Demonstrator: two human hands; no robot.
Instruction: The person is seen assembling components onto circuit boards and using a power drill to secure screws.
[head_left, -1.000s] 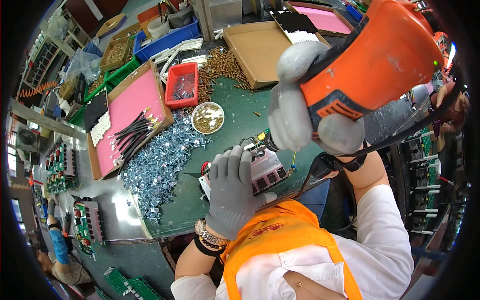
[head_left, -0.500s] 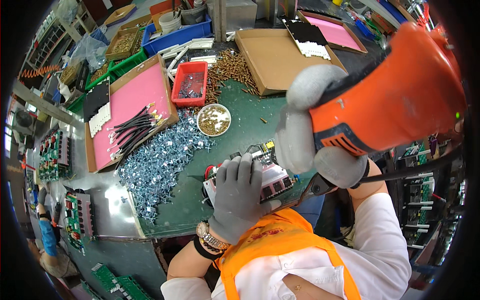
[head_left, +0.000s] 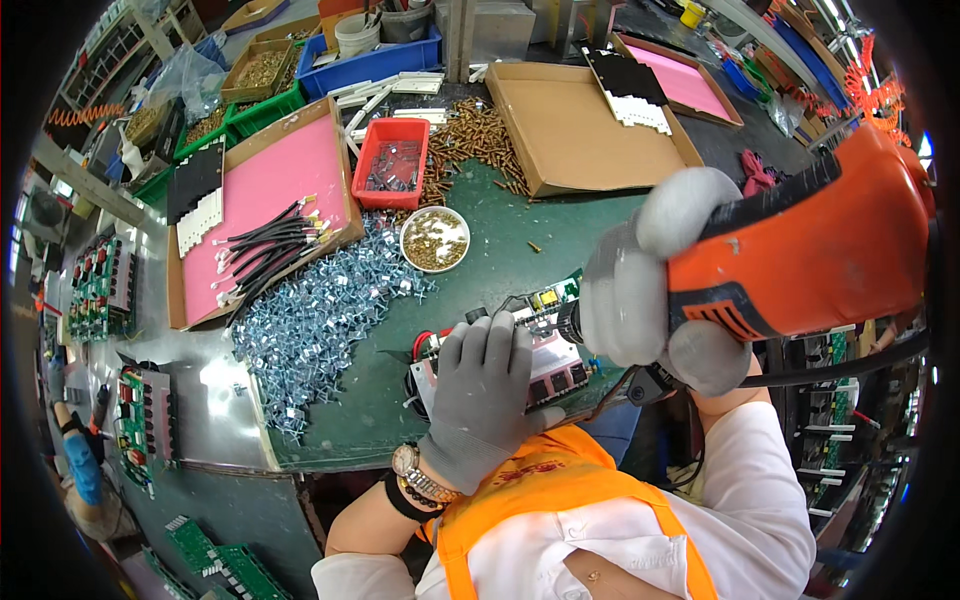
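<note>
My right hand (head_left: 635, 290), in a grey glove, is wrapped round an orange power drill (head_left: 810, 250) with a black cable. The drill's chuck (head_left: 569, 322) points left, and its bit meets the top of a circuit board assembly (head_left: 560, 362) or lies just over it; I cannot tell which. My left hand (head_left: 480, 390), also gloved, lies flat across the left part of that assembly, fingers stretched and thumb apart. A pale metal plate, dark square parts and a yellow component show on the assembly; the rest is under my hand.
Blue-grey metal clips (head_left: 320, 335) lie heaped to the left, near a round dish of small brass screws (head_left: 435, 240). Behind stand a red bin (head_left: 390, 165), copper-coloured screws (head_left: 480, 140) and a cardboard tray (head_left: 590, 125). Black cables (head_left: 270, 245) rest in a pink-lined box (head_left: 275, 190).
The drill and my right hand have moved right and lower in view, baring the chuck and bit over the assembly. My left hand stays on the assembly.
</note>
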